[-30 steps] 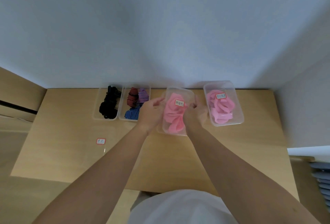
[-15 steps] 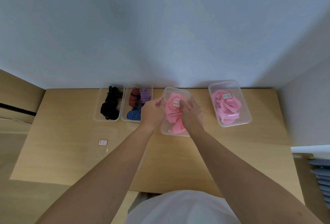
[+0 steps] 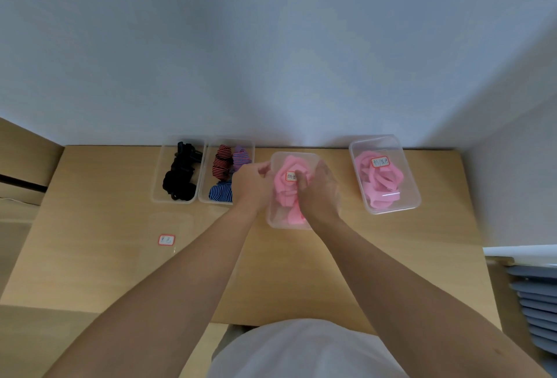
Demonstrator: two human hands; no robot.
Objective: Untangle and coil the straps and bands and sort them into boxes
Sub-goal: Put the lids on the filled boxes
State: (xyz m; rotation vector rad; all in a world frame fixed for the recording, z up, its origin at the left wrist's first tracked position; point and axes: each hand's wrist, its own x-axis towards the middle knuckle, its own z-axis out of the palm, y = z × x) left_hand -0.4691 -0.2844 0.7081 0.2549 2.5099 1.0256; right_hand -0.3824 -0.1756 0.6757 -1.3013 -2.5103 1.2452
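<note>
A clear plastic box (image 3: 275, 221) of coiled pink bands (image 3: 286, 195) stands at the middle of the wooden desk, with a small red-framed label (image 3: 291, 176) on top. My left hand (image 3: 250, 184) grips its left edge with curled fingers. On its right side my right hand (image 3: 319, 193) grips the box, with the thumb bent over the top beside the label. Part of the pink bands is hidden under my right hand.
At the back left stand a box of black straps (image 3: 158, 193) and a box of striped bands (image 3: 205, 195). A second box of pink bands (image 3: 413, 196) is at the back right. A clear lid (image 3: 171, 222) with a label (image 3: 166, 239) lies front left. Walls close off the back and right.
The box in my hands has moved left, away from the right pink box, and now sits lower and flatter. My right hand has shifted further over its top.
</note>
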